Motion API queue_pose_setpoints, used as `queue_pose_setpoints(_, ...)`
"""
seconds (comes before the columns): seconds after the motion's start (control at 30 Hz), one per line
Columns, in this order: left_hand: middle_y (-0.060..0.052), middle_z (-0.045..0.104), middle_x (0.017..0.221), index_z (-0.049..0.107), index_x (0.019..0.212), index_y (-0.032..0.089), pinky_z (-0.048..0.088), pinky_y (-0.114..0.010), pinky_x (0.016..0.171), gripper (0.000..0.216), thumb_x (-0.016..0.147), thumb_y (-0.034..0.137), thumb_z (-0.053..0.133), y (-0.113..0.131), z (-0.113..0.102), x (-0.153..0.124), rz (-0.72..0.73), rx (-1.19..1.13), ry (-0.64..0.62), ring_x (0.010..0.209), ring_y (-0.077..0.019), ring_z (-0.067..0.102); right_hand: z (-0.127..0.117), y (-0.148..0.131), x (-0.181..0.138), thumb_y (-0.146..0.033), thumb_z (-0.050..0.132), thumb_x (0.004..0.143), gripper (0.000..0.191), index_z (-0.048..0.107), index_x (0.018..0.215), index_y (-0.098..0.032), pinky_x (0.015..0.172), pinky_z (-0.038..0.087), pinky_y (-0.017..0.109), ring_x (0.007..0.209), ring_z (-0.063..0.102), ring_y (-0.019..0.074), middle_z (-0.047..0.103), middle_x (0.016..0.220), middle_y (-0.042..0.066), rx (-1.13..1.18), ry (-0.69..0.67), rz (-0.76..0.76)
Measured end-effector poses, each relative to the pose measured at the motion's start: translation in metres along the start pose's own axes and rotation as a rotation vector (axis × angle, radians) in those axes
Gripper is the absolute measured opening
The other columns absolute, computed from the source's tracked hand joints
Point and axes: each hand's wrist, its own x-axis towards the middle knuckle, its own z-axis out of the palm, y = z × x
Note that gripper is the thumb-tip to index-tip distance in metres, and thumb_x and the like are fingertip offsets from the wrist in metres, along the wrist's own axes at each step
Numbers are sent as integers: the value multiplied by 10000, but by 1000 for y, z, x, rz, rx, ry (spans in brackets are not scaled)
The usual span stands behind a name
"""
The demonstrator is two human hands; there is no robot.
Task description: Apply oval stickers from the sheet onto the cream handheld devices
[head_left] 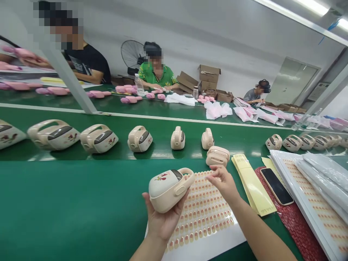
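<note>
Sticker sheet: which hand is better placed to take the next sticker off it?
Probably the right. The right hand hovers over the sticker sheet, fingertips at its top rows, holding nothing large. The left hand is occupied, gripping the cream case from below.

Wht wall [239,40], grn bench [62,206], fan [132,53]
</note>
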Motion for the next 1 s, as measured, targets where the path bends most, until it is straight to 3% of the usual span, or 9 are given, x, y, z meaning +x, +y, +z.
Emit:
queue_pose_setpoints(0.1, -147, 656, 1112, 368, 1328, 234, 465, -394, 885, 622, 808, 573, 412, -4, -2, 0, 5, 4, -73, 1059, -288, 578, 26, -29, -10, -279, 642, 697, 145, 554, 609, -206, 908, 394, 387, 1098, 504, 222, 566, 1050, 61, 316, -35, 54)
queue_pose_setpoints(0.27, -147, 674, 1072, 620, 1083, 164, 481, -305, 858, 553, 868, 543, 280, -8, 0, -2, 19, 13, -99, 1013, -233, 613, 51, -44, -16, -227, 674, 647, 171, 537, 547, -209, 962, 331, 433, 1112, 460, 232, 548, 1056, 59, 333, 6, 118)
queue_pose_setpoints(0.47, -113, 677, 1074, 629, 1067, 190, 462, -298, 887, 544, 871, 546, 266, -10, -1, -3, -12, -23, -138, 1040, -214, 596, 49, -43, -18, -214, 649, 661, 182, 511, 542, -201, 957, 328, 434, 1090, 457, 235, 527, 1032, 61, 353, -19, 100)
queue_pose_setpoints(0.6, -108, 673, 1087, 609, 1105, 210, 459, -313, 894, 521, 876, 531, 269, -10, 0, -4, -17, -56, -126, 1053, -217, 588, 52, -44, -20, -206, 637, 676, 190, 492, 553, -207, 919, 366, 420, 1054, 479, 226, 536, 980, 56, 295, 33, 53)
queue_pose_setpoints(0.87, -91, 680, 1074, 568, 1152, 230, 487, -292, 853, 388, 867, 435, 404, -11, 4, -6, 21, -46, 32, 989, -210, 622, 56, -34, -20, -253, 595, 731, 88, 523, 694, -219, 847, 402, 436, 957, 504, 239, 517, 976, 89, 38, 114, -209)
queue_pose_setpoints(1.0, -95, 672, 1095, 603, 1100, 217, 503, -287, 827, 381, 852, 448, 429, -12, -1, -6, -12, -14, 59, 1011, -219, 613, 58, -31, -21, -325, 680, 641, 383, 504, 964, -218, 878, 400, 422, 1024, 467, 250, 492, 1036, 89, 36, 116, -118)
